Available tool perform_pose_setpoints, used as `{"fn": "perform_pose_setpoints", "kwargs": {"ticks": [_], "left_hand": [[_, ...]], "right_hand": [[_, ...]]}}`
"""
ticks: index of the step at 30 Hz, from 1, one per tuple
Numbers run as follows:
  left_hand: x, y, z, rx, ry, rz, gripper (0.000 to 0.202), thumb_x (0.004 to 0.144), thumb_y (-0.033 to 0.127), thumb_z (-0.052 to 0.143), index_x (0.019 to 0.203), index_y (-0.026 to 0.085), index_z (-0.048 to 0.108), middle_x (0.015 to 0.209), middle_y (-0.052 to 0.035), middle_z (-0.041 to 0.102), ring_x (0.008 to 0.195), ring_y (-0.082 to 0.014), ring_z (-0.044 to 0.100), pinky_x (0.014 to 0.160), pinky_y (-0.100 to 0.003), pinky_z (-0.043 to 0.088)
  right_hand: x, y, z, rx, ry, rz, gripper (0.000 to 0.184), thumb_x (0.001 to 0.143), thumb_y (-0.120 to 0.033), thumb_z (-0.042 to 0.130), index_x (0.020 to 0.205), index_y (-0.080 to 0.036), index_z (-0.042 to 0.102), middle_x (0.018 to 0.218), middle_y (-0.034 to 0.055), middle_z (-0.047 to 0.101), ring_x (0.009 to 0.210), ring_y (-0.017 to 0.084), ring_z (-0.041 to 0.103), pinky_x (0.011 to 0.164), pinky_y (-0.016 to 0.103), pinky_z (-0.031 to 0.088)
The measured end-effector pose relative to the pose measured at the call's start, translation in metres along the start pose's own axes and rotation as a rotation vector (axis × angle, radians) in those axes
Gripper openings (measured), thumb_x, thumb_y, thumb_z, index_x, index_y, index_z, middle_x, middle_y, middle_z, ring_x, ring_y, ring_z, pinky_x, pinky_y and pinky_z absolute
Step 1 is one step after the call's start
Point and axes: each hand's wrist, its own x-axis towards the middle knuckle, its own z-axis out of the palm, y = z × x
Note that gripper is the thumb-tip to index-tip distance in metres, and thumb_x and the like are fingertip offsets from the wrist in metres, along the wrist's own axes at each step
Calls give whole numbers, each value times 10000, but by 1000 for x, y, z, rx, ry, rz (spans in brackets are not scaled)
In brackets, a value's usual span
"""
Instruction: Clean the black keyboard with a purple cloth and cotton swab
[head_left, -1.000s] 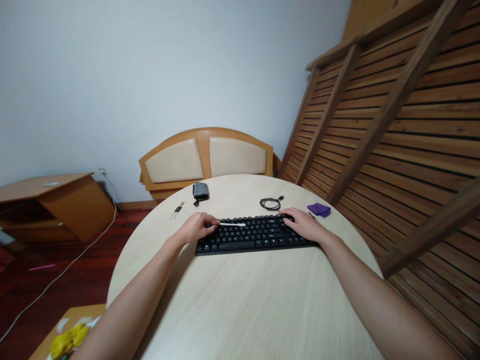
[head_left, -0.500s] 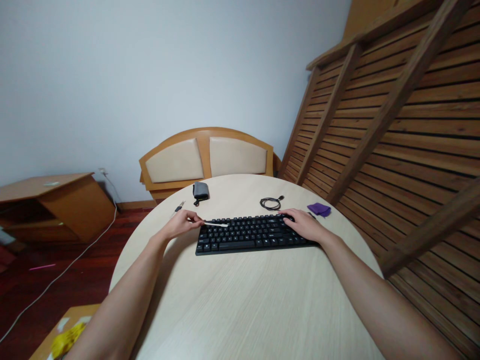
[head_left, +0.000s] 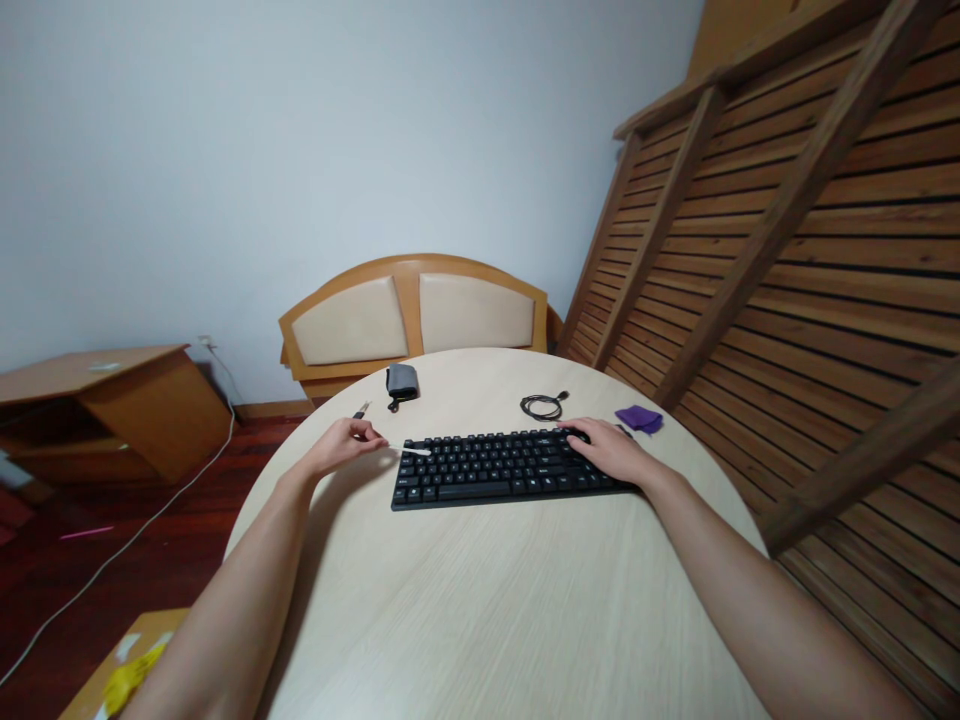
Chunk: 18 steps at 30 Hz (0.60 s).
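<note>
Round table (head_left: 487,600) carried a black keyboard (head_left: 487,470) mid-surface, grey pouch (head_left: 403,381) near the far-left edge, coiled cable (head_left: 541,416) behind the keyboard, purple cloth (head_left: 639,418) near the far-right edge. Hands were apart: left hand (head_left: 341,446) pinched a white swab (head_left: 414,450), tip at the keyboard's left end; right hand (head_left: 613,452) lay on its right end, gripping or resting, couldn't tell.

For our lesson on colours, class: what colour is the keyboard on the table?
The keyboard is black, best seen in the head view.
</note>
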Motion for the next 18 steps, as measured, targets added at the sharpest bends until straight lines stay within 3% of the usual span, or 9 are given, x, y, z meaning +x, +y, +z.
{"fn": "perform_pose_setpoints", "kwargs": {"ticks": [7, 18], "left_hand": [[-4, -7, -6, -32, 44, -46, 450, 654, 597, 741, 595, 164, 635, 667, -29, 696, 618, -148, 578, 584, -251, 460], [-9, -27, -14, -41, 93, -123, 408, 634, 545, 738, 620, 170, 578, 652, -17, 653, 594, -136, 549, 537, -217, 405]], "right_hand": [[0, 0, 0, 5, -6, -1, 384, 941, -343, 475, 1258, -236, 664, 1295, 74, 675, 1200, 276, 603, 1070, 451, 421], [1, 3, 2, 10, 4, -5, 381, 943, -342, 480, 1257, -237, 667, 1288, 74, 680, 1196, 278, 607, 1072, 455, 420]]}}
